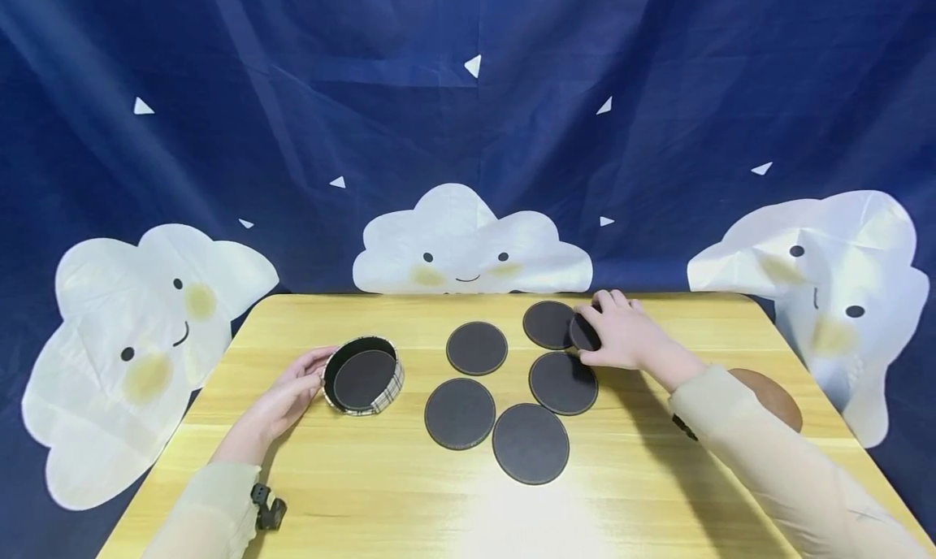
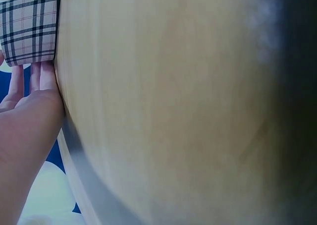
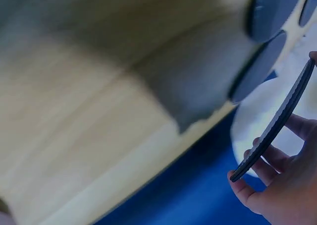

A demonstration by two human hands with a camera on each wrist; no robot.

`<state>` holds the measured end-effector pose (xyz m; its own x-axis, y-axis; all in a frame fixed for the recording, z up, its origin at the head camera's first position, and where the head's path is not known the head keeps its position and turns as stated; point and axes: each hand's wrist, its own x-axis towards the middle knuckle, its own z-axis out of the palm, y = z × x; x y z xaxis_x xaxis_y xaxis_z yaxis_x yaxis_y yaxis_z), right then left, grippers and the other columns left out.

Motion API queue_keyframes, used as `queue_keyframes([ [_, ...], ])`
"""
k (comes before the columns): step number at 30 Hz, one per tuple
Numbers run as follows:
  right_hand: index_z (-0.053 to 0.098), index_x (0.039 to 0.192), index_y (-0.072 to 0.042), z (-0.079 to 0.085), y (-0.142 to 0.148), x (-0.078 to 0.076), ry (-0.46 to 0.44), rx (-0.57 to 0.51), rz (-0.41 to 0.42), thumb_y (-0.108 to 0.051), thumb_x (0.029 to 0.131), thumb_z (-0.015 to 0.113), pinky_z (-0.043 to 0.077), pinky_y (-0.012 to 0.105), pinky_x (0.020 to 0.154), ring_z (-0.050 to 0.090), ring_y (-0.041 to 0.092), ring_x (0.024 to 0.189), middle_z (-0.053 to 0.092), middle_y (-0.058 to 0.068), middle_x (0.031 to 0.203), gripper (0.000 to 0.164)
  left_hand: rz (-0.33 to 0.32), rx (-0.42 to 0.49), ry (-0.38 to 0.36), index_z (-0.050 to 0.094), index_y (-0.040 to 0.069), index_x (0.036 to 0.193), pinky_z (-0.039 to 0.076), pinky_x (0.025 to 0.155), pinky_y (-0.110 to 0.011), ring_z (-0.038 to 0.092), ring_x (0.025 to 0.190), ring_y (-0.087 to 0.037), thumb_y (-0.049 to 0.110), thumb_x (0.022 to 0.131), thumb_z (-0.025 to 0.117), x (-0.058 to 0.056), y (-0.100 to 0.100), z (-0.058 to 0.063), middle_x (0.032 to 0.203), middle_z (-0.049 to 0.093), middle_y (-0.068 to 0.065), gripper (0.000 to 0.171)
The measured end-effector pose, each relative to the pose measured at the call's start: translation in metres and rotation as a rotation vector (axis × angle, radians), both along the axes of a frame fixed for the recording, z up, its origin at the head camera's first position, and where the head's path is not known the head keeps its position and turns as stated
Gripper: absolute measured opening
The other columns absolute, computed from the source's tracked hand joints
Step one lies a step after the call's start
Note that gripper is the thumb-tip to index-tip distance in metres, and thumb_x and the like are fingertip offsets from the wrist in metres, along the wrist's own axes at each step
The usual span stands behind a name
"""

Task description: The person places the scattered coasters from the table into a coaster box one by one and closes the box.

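Note:
My left hand (image 1: 287, 396) holds the left side of a round, open-topped coaster holder (image 1: 391, 388) with a plaid outer wall and a black inside. In the left wrist view its fingers reach round the plaid wall (image 2: 29, 29) close to the tabletop. My right hand (image 1: 621, 331) pinches a black round coaster (image 3: 272, 128) by its edges, above the table's far side. Several black coasters lie flat near it: one at the back (image 1: 547, 323), one just below the hand (image 1: 563, 383), and others at the centre, including the nearest coaster (image 1: 530, 444).
A brown disc (image 1: 768, 392) lies at the right, partly hidden behind my right sleeve (image 1: 775, 461). The wooden table (image 1: 351, 486) ends at a blue curtain (image 1: 409, 120) with white clouds. Whether a loose coaster lies inside the holder, I cannot tell.

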<state>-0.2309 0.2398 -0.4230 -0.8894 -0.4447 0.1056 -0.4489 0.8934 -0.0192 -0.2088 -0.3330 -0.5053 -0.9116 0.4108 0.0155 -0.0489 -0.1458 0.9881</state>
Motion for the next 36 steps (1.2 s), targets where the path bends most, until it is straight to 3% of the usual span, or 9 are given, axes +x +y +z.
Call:
queue_keyframes([
  [14,0.058,0.146,-0.011,0.009,-0.07,-0.016,0.027,-0.015,0.114,-0.05,0.077,0.075,0.044,0.057,0.091,0.05,0.041,0.124,0.055,0.023,0.133,0.08,-0.004,0.009,0.007,0.055,0.016,0.14,0.049,0.103,-0.012,0.062,0.121,0.0,-0.012,0.099,0.04,0.0,-0.001,-0.002,0.134,0.067,0.013,0.052],
  [29,0.055,0.149,-0.016,0.014,-0.153,-0.021,0.041,-0.016,0.248,-0.055,0.083,0.073,0.045,0.056,0.104,0.047,0.039,0.135,0.05,0.022,0.146,0.079,-0.008,0.017,-0.002,0.053,0.014,0.141,0.048,0.105,-0.012,0.062,0.123,-0.001,-0.011,0.1,0.041,0.002,0.0,0.002,0.135,0.067,0.012,0.05],
  [36,0.055,0.149,-0.021,0.013,-0.198,-0.024,0.068,-0.017,0.306,-0.058,0.081,0.072,0.046,0.051,0.099,0.048,0.035,0.133,0.051,0.017,0.145,0.08,-0.009,0.012,-0.007,0.052,0.015,0.142,0.046,0.106,-0.011,0.061,0.123,-0.001,-0.01,0.099,0.041,0.002,-0.001,0.003,0.136,0.066,0.013,0.051],
])
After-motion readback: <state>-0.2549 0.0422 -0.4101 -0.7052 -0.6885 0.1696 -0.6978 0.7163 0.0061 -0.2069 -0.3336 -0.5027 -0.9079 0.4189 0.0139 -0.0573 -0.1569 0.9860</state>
